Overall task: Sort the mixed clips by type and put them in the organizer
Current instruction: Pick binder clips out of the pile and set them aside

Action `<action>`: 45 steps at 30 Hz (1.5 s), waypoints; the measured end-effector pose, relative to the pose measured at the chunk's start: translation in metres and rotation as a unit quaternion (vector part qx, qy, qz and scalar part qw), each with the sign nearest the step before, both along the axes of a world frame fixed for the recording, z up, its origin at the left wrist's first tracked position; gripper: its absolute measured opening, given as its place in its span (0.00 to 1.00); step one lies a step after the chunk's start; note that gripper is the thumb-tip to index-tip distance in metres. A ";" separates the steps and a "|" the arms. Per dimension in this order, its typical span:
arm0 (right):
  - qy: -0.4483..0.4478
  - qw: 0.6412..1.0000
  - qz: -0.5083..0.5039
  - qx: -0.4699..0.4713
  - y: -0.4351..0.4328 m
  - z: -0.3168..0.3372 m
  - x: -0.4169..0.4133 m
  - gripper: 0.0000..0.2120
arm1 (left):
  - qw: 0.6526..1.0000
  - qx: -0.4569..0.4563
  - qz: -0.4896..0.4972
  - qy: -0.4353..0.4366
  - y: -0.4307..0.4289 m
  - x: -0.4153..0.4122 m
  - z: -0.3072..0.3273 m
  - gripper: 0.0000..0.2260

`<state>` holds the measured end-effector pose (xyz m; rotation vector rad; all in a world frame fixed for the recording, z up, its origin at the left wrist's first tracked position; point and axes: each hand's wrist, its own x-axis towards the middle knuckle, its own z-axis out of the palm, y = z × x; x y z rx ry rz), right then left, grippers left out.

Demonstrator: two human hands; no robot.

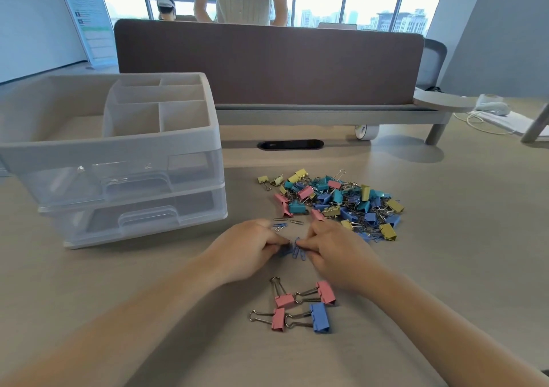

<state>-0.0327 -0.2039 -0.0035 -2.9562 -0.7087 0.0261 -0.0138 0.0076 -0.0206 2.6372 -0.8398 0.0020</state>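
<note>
Your desk top reads as matt, smooth, pale wood-look laminate. Note the organizer: opaque off-white plastic, satin finish; its two drawers are clear plastic, glossy, catching highlights. The binder clips have smooth coloured bodies, low sheen; their wire handles are bare bright metal. The paper clips are blue-coated wire. The partition ahead of you is brown, matt, felt-like cloth.

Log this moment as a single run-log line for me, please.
stage: sorting | left hand: pinching blue paper clips | right hand: pinching same | set aside: four binder clips | mixed pile: unsorted | organizer: drawers shut
</note>
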 end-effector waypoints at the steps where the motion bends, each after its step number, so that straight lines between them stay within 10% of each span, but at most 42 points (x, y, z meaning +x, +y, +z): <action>1: 0.000 1.000 0.008 0.006 0.001 0.001 -0.002 0.17 | 1.000 -0.013 0.000 0.006 0.002 -0.001 0.000 0.14; 12: -0.016 0.997 -0.052 0.063 0.007 0.010 0.012 0.13 | 0.986 -0.119 0.110 0.047 0.004 0.007 0.013 0.06; 21: -0.085 0.990 -0.060 -0.092 0.027 0.008 0.044 0.10 | 0.980 0.003 0.196 0.041 -0.023 0.028 0.008 0.10; 45: 0.000 0.995 -0.094 -0.026 0.003 0.017 0.026 0.05 | 0.985 0.043 0.151 0.066 -0.023 0.024 0.029 0.05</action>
